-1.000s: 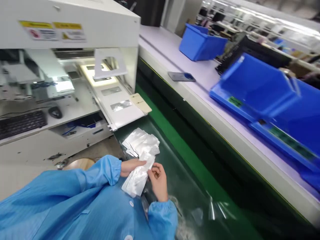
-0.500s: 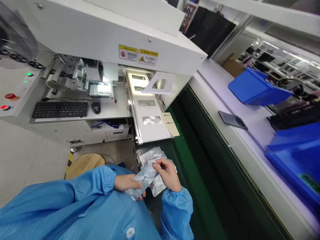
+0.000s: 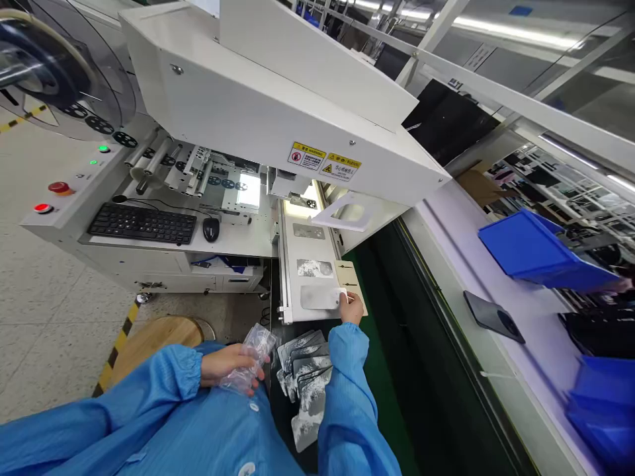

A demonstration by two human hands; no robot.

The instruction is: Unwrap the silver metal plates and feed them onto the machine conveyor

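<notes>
My left hand (image 3: 225,365) is closed around a crumpled clear plastic sleeve (image 3: 258,342), low in front of the blue smock. Stretched forward, my right hand (image 3: 352,309) pinches the right end of a thin grey phone back panel (image 3: 317,297) with rounded corners. This panel lies at or just over the near end of a white conveyor belt (image 3: 292,254); whether it touches the belt I cannot tell. Farther along the belt lies a white-patterned panel (image 3: 315,268), with a plainer grey one (image 3: 308,231) behind it. Several overlapping patterned panels (image 3: 312,395) rest beside my right forearm.
A white machine (image 3: 262,119) overhangs the belt's far end. Left of the belt are a keyboard (image 3: 143,223) and mouse (image 3: 211,229). To the right, a dark green conveyor (image 3: 421,344) runs past a bench with a phone (image 3: 493,316) and blue bins (image 3: 540,251). A wooden stool (image 3: 153,344) stands lower left.
Both hands were together on a panel in its clear sleeve over the pile. Now my right hand has carried a panel forward to the belt, while my left keeps a crumpled sleeve. The view has shifted.
</notes>
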